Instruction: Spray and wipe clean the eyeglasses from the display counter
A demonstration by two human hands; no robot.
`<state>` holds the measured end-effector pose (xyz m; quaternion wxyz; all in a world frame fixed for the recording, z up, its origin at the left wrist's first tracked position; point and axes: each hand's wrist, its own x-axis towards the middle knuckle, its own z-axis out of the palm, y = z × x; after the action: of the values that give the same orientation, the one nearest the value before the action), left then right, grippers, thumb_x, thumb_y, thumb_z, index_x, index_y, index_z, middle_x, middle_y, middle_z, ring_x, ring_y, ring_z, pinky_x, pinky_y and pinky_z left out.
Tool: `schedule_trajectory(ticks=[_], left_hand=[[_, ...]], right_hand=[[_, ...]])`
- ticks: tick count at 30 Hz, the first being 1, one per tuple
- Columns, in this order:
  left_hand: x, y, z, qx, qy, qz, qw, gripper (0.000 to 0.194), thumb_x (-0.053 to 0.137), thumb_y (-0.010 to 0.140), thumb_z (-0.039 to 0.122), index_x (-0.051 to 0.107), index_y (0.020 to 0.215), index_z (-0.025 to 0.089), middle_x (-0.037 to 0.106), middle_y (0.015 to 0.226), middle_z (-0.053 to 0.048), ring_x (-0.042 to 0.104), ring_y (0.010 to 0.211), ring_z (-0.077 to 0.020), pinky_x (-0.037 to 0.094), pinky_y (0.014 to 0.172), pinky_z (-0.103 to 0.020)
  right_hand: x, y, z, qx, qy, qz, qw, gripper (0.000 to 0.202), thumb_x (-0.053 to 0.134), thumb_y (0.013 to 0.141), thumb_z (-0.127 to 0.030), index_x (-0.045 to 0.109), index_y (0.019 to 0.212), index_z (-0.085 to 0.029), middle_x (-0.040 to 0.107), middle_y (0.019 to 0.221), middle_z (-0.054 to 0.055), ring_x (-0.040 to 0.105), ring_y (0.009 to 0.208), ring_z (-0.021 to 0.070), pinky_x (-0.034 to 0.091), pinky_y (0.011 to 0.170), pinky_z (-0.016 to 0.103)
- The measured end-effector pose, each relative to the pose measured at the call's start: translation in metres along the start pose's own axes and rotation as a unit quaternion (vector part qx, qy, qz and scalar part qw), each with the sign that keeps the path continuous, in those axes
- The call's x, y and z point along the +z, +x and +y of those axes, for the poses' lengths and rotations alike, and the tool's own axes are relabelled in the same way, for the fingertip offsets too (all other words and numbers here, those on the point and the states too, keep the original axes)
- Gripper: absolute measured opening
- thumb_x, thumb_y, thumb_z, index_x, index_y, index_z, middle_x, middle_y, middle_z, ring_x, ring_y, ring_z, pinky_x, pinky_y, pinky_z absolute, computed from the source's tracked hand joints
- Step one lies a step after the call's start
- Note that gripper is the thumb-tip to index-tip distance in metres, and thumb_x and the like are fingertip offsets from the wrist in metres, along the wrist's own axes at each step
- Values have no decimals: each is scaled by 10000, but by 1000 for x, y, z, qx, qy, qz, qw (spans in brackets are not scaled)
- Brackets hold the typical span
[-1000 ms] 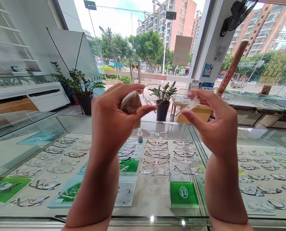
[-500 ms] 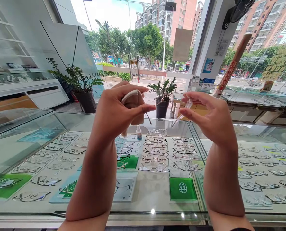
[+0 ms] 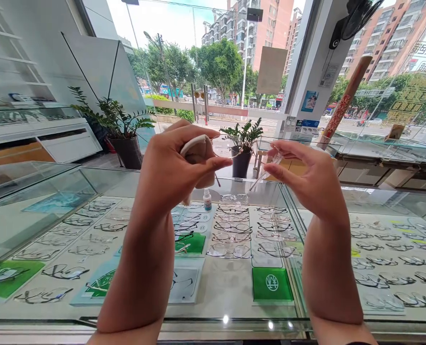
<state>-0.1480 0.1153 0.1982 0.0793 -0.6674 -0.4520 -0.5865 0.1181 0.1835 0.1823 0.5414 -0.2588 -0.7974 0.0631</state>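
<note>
A pair of thin-rimmed eyeglasses is held up in front of me between both hands, above the glass counter. My left hand pinches one side, thumb below and fingers above. A beige cloth is bunched in that same hand and hangs below the fingers. My right hand grips the other side near the hinge between thumb and fingertips. Both temple arms point down toward the counter. The lens at my left is partly hidden by fingers and cloth.
Under the glass, several rows of eyeglass frames lie on display. A small spray bottle stands beyond my left hand. A green square pad lies near the front. Potted plants stand beyond the counter, before the window.
My right hand has shifted slightly left, and the temple arms have swung a little to the left. My left hand keeps almost the same position and hold.
</note>
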Motion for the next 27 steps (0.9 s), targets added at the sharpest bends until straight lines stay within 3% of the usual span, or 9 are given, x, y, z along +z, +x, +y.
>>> schedule_trajectory(ticks=[6, 11, 18, 27], left_hand=[[4, 0, 1, 10, -15, 17, 1000, 511, 1027, 694, 591, 859, 1050, 265, 749, 955, -21, 714, 868, -222, 604, 843, -454], [4, 1, 1, 10, -15, 4, 1000, 516, 997, 732, 622, 857, 1089, 277, 773, 1013, -30, 713, 914, -226, 608, 902, -450], [11, 2, -5, -12, -37, -5, 999, 522, 978, 766, 588, 833, 1176, 298, 799, 1148, -60, 750, 1043, -267, 647, 885, -428], [19, 3, -8, -35, -44, -23, 998, 449, 983, 765, 456, 845, 1155, 281, 825, 1067, -59, 761, 936, -249, 637, 804, -402]], right_hand=[[-2, -2, -2, -12, -22, 4, 1000, 416, 846, 945, -494, 812, 1276, -244, 866, 1170, 92, 828, 1051, 276, 677, 1018, 509], [-1, -4, -3, -25, -38, 19, 999, 423, 852, 940, -492, 804, 1283, -250, 859, 1185, 100, 827, 1078, 301, 672, 1030, 534], [-1, -6, -14, -67, -98, 60, 991, 432, 798, 981, -496, 768, 1368, -307, 829, 1273, 108, 788, 1207, 361, 642, 1090, 595], [-5, -7, -15, -73, -136, 60, 986, 430, 783, 991, -485, 755, 1384, -311, 832, 1260, 104, 783, 1210, 370, 625, 1108, 585]])
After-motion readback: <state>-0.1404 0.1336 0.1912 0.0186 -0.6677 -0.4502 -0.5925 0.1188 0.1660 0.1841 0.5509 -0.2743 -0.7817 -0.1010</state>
